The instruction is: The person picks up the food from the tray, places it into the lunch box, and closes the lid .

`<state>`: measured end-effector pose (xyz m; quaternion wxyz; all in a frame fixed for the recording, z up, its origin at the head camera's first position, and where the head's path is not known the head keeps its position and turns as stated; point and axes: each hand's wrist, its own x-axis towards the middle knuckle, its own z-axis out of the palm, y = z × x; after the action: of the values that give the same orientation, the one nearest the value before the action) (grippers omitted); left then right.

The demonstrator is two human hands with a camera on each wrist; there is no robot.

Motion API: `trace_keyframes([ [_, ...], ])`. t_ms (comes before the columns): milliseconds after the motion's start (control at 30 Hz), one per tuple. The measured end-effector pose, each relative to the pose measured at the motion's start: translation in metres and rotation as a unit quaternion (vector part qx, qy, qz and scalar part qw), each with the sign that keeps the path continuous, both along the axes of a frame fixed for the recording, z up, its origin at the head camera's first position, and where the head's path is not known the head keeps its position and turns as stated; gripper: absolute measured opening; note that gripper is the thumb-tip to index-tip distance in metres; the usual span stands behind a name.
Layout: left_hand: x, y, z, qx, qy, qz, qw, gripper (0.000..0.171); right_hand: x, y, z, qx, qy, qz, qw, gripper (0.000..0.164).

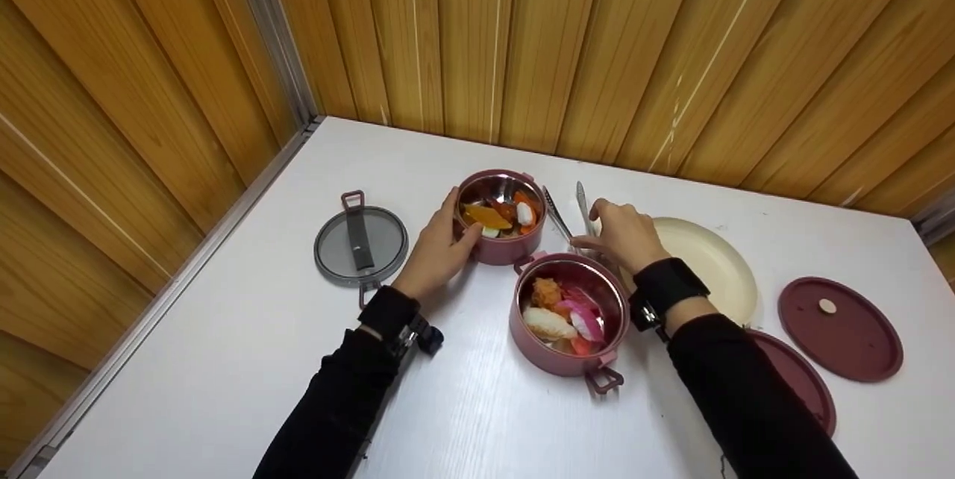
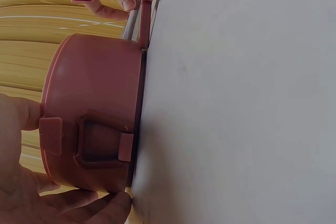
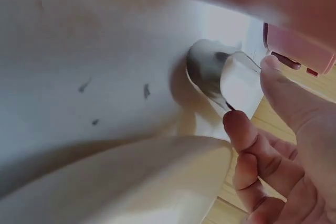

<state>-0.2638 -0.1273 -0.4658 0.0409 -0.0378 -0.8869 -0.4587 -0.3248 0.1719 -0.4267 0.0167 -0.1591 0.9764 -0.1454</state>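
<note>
My left hand (image 1: 435, 251) grips the far dark-pink pot (image 1: 507, 250) at its left side, thumb at the rim and fingers round the wall. Yellow, orange and white food pieces (image 1: 489, 218) lie inside. In the left wrist view this pot (image 2: 94, 93) shows its folded side handle. Between pots and plate, my right hand (image 1: 627, 236) pinches metal tongs (image 1: 584, 203) near their bent end; the right wrist view shows thumb and index finger at the two arms of the tongs (image 3: 205, 69). Closer to me stands a second pot (image 1: 552, 356) with brown, white and pink food pieces (image 1: 552, 321).
A grey round lid (image 1: 382, 240) with clip handles lies on the left of the white table (image 1: 246, 315). Right of the right hand is a cream plate (image 1: 716, 270). Two dark-red lids (image 1: 839, 333) lie farther right. A wood-panelled wall (image 1: 567, 46) stands behind.
</note>
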Motion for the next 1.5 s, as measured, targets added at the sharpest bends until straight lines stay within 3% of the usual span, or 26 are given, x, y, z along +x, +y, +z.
trace_keyframes([
  [133,0.0,0.003,0.0,0.007,-0.004,-0.003,1.0,0.083,0.002,0.008,0.007,-0.036,-0.021,-0.003,0.999,0.055],
  [333,-0.002,0.003,0.001,0.002,-0.006,-0.008,0.9999,0.083,0.014,0.03,0.036,-0.101,-0.016,-0.007,0.995,0.045],
  [533,-0.004,-0.004,0.003,0.0,-0.005,-0.017,0.9998,0.084,0.037,0.058,0.062,-0.129,0.006,-0.006,0.992,0.039],
  [733,-0.004,-0.012,0.006,-0.007,0.005,-0.017,0.9998,0.083,0.07,0.087,0.072,-0.143,0.02,-0.01,0.989,0.034],
  [933,-0.001,-0.019,0.014,-0.015,0.043,-0.018,0.9988,0.082,0.1,0.115,0.073,-0.15,0.015,-0.039,0.988,0.035],
  [1133,0.006,-0.022,0.025,-0.032,0.093,-0.005,0.9952,0.078,0.121,0.144,0.067,-0.118,0.0,-0.069,0.991,0.041],
  [1333,0.016,-0.013,0.036,-0.054,0.156,0.016,0.9862,0.07,0.137,0.175,0.051,-0.105,0.019,-0.08,0.991,0.034],
  [1500,0.026,-0.003,0.043,-0.05,0.206,-0.011,0.9772,0.057,0.147,0.196,0.036,-0.105,0.0,-0.102,0.989,0.035],
])
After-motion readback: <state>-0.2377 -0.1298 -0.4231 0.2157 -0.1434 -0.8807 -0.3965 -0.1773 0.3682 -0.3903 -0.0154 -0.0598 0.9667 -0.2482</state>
